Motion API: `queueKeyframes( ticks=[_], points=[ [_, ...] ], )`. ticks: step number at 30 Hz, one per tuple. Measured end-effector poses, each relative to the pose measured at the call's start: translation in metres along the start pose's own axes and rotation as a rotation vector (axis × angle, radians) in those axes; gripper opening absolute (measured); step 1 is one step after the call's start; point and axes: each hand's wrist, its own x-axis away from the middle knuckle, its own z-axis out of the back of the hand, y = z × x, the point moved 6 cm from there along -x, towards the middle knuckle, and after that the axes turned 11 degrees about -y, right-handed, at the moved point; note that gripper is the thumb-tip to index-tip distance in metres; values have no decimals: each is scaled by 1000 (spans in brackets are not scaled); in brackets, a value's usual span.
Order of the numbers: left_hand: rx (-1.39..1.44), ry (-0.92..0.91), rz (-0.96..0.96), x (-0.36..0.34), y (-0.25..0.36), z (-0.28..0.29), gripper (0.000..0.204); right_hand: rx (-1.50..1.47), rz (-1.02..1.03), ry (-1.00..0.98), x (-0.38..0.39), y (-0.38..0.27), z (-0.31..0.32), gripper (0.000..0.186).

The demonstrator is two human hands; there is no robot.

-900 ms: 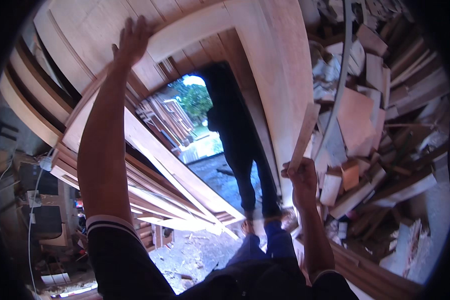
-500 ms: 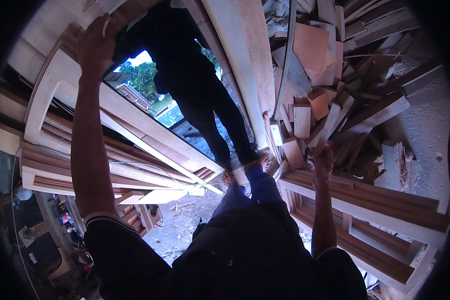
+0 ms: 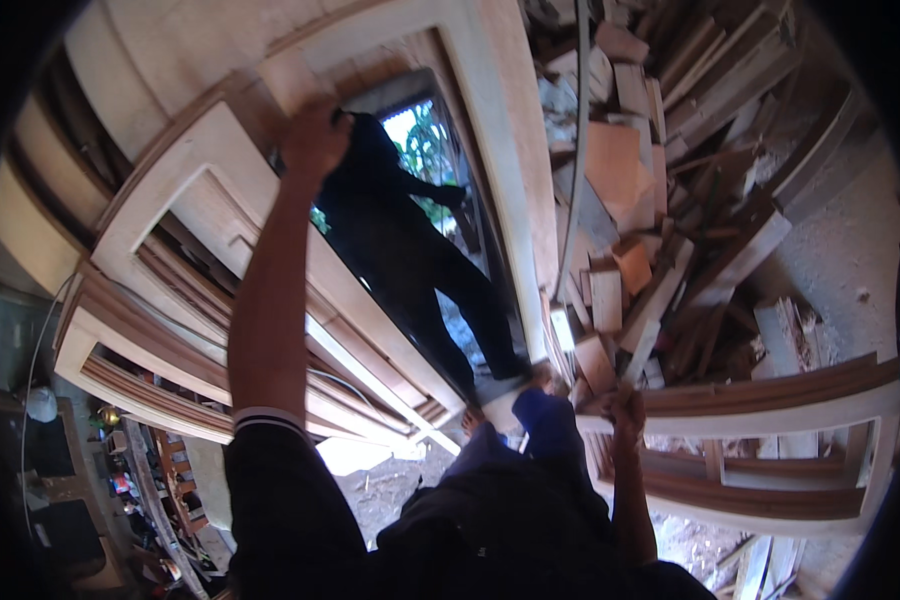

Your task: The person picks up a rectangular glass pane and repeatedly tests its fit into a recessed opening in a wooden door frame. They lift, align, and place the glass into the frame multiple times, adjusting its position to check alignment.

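Observation:
My left hand (image 3: 315,142) is raised at the upper left, its fingers curled over the edge of a tall wood-framed pane (image 3: 485,150). A dark standing figure shows in the pane, apparently a reflection, with greenery behind it. The pane stands before my feet. My right hand (image 3: 626,415) is low on the right, fingers curled, beside the upper edge of a leaning pale wooden frame (image 3: 770,415). A thin light wood strip (image 3: 645,348) shows just above it; whether the fingers hold that strip or the frame is unclear.
Several wooden frames (image 3: 160,215) lean in a stack on the left. Offcuts (image 3: 615,170) lie heaped on the right beside a rough wall (image 3: 840,240). A thin cable (image 3: 40,360) hangs at the far left, near cluttered shelves (image 3: 175,480).
My left hand has moved right and down with its forearm, and the framed pane appears shifted. My right hand is lower and nearer the leaning frame. The whole view has swung.

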Motion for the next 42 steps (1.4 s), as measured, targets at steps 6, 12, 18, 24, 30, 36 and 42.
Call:
queueKeyframes(
  ticks=[6,12,18,24,30,36,42],
  points=[
    [26,-13,73,14,13,7,53,22,-26,-26,-18,16,1,24],
    [27,37,124,26,21,12,51,81,18,-102,-57,-29,-36,18],
    [25,43,151,26,36,23,51,191,44,-263,-111,-19,-32,22],
    [113,101,208,24,26,24,42,240,49,-350,-151,-31,-31,23],
    [122,96,243,16,34,28,37,271,19,-378,-181,-42,-17,20],
    [149,88,238,22,18,28,37,193,64,-394,-186,-46,-20,24],
    [139,100,339,15,33,28,37,192,-46,-418,-175,-32,-21,20]
  ],
)
